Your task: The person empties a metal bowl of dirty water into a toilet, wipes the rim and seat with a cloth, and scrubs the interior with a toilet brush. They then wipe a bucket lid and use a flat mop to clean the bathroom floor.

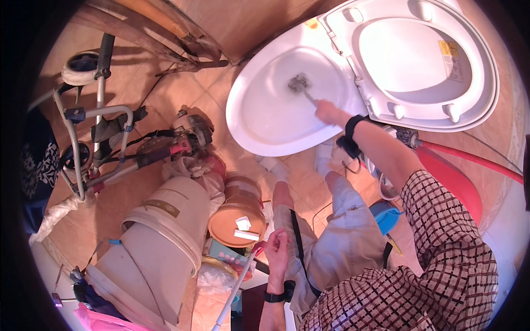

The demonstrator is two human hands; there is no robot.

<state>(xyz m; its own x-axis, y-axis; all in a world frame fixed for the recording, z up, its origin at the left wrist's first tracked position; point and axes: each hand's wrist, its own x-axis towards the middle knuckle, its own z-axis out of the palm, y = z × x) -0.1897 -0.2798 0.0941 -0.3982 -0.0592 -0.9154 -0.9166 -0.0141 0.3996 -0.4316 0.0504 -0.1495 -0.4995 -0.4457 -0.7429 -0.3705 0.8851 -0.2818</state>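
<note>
In my right hand (331, 113) is the thin handle of a toilet brush (310, 99). Its dark, blurred head is down inside the white toilet bowl (248, 105), by the drain. The toilet's seat and lid (486, 83) are tipped back on the far side, to the right. My left hand (276, 248) is low in front of my leg, its fingers loosely curled with nothing visible in them. Right beside those fingers is the pink end of a pale pole (234, 295); whether they touch it, I cannot tell.
Large pale buckets (165, 220) and a brown-lidded tub (229, 220) stand at my left. Beyond them is a wheeled metal walker (99, 110). On my right are a red basin (458, 182), a blue scoop (385, 216) and a red-handled brush (469, 157). Tiles cover the floor.
</note>
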